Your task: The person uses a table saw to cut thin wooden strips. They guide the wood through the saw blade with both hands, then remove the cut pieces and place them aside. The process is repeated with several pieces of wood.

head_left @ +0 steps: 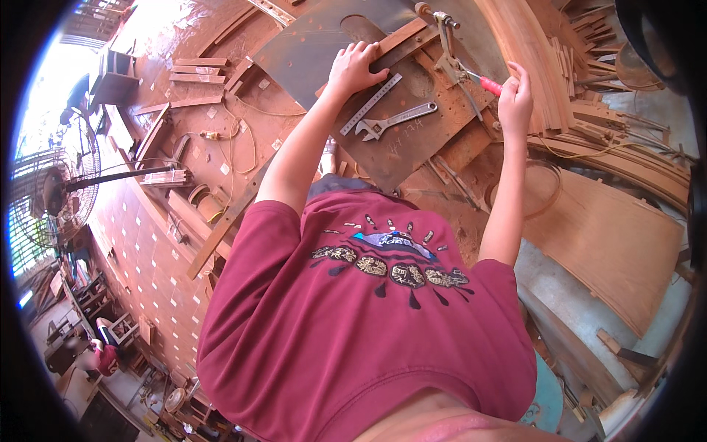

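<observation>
Toward the near corner of the dark surface [375, 158], an adjustable wrench [398, 120] is laid flat, with a metal ruler [370, 104] placed slantwise just beside it. The two hands are held apart. Near the right edge, a red-handled screwdriver [490, 85] is gripped by the right hand [515, 102], its shaft pointed toward a metal fitting [447, 66]. Farther in, a wooden strip [401, 38] is covered partly by the left hand [353, 68]; whether it is gripped cannot be told.
</observation>
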Demonstrator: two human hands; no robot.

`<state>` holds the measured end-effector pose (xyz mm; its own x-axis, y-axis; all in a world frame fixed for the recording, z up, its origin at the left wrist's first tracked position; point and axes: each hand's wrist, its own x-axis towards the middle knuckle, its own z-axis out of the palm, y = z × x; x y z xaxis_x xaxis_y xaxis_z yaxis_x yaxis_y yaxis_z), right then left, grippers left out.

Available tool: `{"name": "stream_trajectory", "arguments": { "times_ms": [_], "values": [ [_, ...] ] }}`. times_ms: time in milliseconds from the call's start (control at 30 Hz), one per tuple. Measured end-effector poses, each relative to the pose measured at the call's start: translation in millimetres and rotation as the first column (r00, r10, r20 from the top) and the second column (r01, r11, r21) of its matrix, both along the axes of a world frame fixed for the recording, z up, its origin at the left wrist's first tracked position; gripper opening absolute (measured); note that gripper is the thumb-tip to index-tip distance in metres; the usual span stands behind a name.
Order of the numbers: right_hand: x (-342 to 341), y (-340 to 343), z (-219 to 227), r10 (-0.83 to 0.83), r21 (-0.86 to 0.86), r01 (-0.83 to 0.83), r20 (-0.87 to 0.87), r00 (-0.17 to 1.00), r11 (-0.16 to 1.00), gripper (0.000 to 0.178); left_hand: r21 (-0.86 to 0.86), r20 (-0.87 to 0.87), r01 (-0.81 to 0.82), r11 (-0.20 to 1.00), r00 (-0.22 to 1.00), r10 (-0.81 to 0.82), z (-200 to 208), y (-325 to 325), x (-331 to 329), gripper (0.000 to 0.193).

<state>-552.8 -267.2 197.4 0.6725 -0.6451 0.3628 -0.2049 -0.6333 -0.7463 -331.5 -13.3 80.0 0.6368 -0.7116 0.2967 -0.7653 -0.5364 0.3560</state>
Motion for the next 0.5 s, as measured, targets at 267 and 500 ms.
{"name": "stream_trajectory", "arguments": {
  "times_ms": [267, 500],
  "values": [
    [-0.5, -5.2, -29.8, -0.008, 0.052, -0.005, 0.243, 0.970, 0.999, 0.029, -0.016, 0.011, -0.002, 1.000, 1.000, 0.002, 2.8, -1.5, 2.1, 0.072],
    [0.9, -1.5, -37.6, -0.053, 0.105, 0.017, 0.352, 0.935, 0.994, 0.025, -0.133, 0.030, -0.088, 0.987, 0.995, 0.093, -10.1, -4.8, 6.5, 0.039]
  ]
}}
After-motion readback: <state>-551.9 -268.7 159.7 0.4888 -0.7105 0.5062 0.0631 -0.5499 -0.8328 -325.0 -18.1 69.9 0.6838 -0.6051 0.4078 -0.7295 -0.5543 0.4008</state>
